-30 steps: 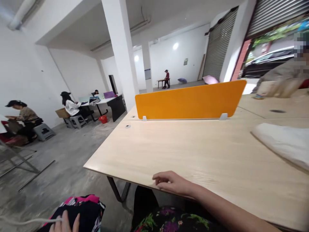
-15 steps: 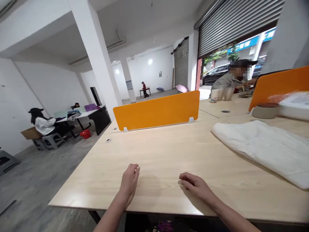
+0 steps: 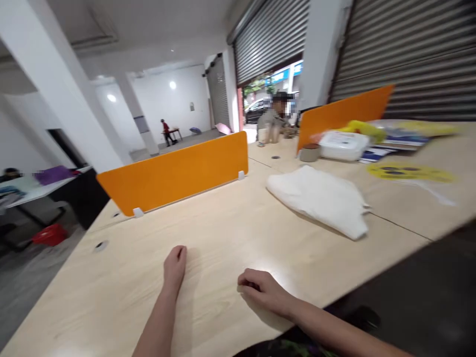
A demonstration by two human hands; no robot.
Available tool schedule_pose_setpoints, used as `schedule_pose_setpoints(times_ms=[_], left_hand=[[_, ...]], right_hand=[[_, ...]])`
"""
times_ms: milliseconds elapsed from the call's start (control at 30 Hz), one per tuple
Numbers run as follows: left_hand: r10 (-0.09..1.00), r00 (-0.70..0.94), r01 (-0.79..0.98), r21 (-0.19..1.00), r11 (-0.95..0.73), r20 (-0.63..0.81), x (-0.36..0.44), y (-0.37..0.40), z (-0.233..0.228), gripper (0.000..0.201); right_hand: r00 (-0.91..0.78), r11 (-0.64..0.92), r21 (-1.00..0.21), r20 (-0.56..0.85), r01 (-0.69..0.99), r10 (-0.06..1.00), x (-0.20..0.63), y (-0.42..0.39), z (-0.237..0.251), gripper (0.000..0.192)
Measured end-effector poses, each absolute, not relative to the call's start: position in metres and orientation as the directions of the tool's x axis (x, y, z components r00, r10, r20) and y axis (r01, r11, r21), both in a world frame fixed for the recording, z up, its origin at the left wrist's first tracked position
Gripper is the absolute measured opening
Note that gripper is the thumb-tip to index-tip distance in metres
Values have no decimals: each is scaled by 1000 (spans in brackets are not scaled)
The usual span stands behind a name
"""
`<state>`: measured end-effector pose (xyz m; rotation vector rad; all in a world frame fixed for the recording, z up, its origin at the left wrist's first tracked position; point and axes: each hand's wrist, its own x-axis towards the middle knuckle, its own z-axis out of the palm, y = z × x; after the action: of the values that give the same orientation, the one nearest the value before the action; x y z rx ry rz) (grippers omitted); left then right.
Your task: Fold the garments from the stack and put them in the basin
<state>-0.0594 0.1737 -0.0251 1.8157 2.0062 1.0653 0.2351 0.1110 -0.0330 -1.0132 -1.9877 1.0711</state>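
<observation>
Both of my hands rest on a light wooden table (image 3: 230, 228) near its front edge. My left hand (image 3: 174, 265) lies on its side with the fingers together and holds nothing. My right hand (image 3: 262, 290) lies palm down with the fingers curled loosely under and is also empty. A folded white cloth (image 3: 320, 198) lies on the table to the right, beyond my right hand and apart from it.
An orange divider panel (image 3: 174, 173) stands across the table's far side, a second one (image 3: 344, 114) further right. A white box (image 3: 344, 145), a small round container (image 3: 309, 152) and yellow and blue items lie at the back right. A person (image 3: 273, 121) sits beyond.
The view has swung to the right, bringing the white cloth and the back-right items into sight. My hands stay resting on the table about the same distance apart.
</observation>
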Motion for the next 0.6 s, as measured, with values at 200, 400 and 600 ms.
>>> schedule_pose_setpoints(times_ms=[200, 400, 600], left_hand=[[957, -208, 739, 673, 19, 202, -72, 179, -23, 39], [963, -205, 746, 665, 40, 172, -71, 181, -22, 41], [963, -203, 750, 660, 37, 177, -73, 183, -23, 42]], right_hand=[[-100, 284, -801, 274, 527, 957, 285, 153, -30, 23], [130, 44, -323, 497, 946, 858, 386, 219, -13, 53], [624, -453, -551, 167, 701, 763, 462, 277, 10, 86]])
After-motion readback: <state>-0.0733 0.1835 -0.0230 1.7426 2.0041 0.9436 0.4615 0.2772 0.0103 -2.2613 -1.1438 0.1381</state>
